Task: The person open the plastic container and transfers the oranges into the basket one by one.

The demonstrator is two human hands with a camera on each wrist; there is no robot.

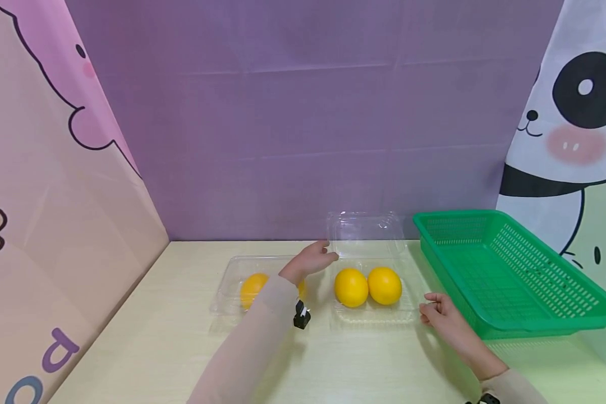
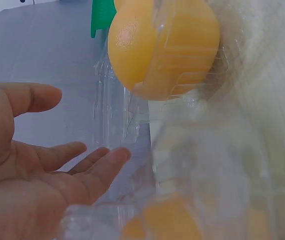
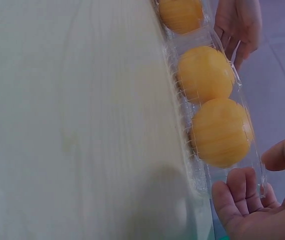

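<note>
Two oranges (image 1: 351, 288) sit side by side in the base of a clear plastic clamshell box (image 1: 373, 317), whose lid (image 1: 367, 231) stands raised at the back. Near the lid's left corner is my left hand (image 1: 312, 260), its fingers extended and thumb apart, holding nothing. My right hand (image 1: 443, 317) is by the box's right end with fingers loosely bent; in the right wrist view its fingertips (image 3: 236, 181) overlap the rim, and contact cannot be told. A second clear box (image 1: 227, 287), lid down, stands left with oranges (image 1: 253, 290) inside, partly hidden by my left forearm.
A green plastic basket (image 1: 545, 324) with slotted walls stands on the right of the pale wooden table (image 1: 146, 331). Behind the table hangs a purple cloth (image 1: 293, 123). Printed cartoon panels flank both sides.
</note>
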